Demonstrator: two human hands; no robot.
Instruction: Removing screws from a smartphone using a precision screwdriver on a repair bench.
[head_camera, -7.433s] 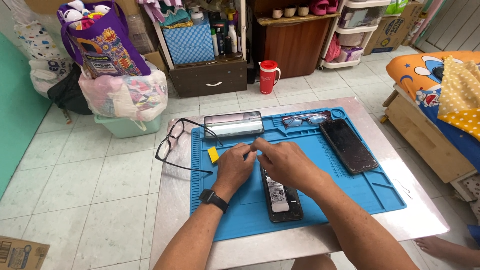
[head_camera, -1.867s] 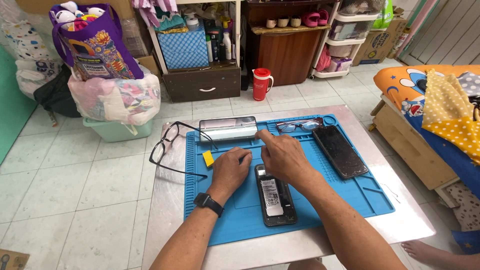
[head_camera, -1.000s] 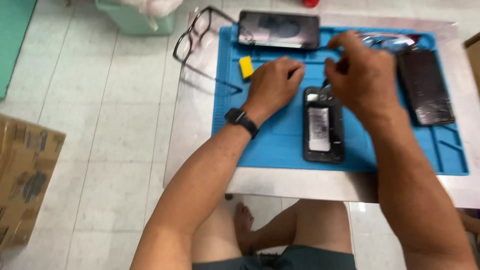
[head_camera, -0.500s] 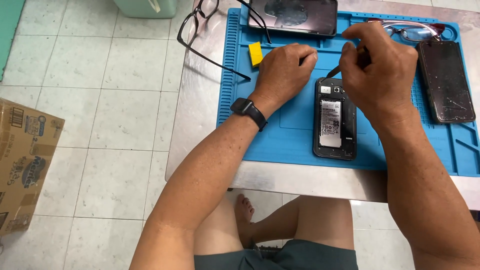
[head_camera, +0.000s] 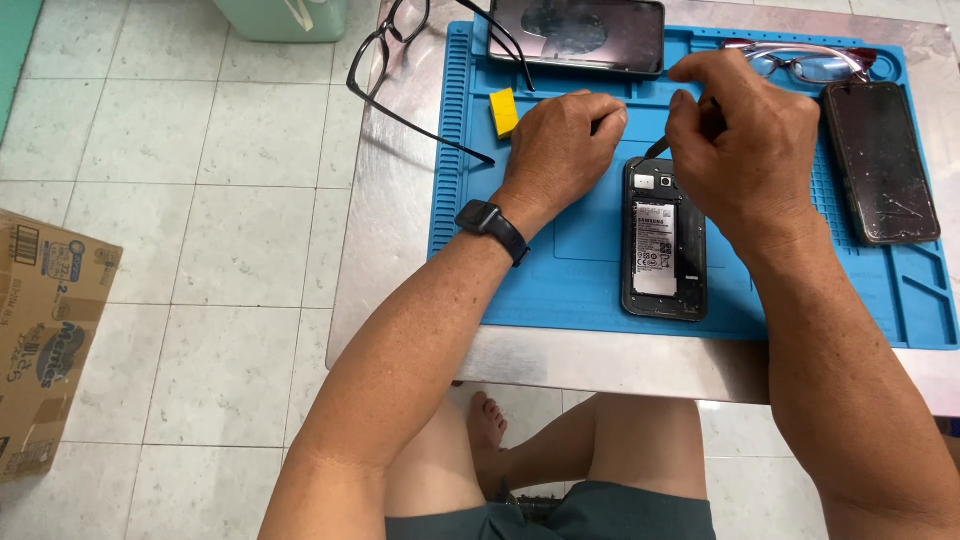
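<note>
- Opened phone (head_camera: 664, 238) lies back-up, battery showing, centre of the blue mat (head_camera: 560, 262) on the tabletop (head_camera: 390, 230).
- Right hand (head_camera: 745, 135), grip clamped on a thin dark tool (head_camera: 660, 147), tip at the phone's upper left corner.
- Left hand (head_camera: 562, 135), centre-top, loosely fisted on the mat; contents of its grip: cannot tell.
- Do it well: low tool angle, gentle pressure, steady the phone with the free hand, avoid the battery.
- Counts: phones 3, glasses 2, yellow block (head_camera: 504, 110) 1, mat 1.
</note>
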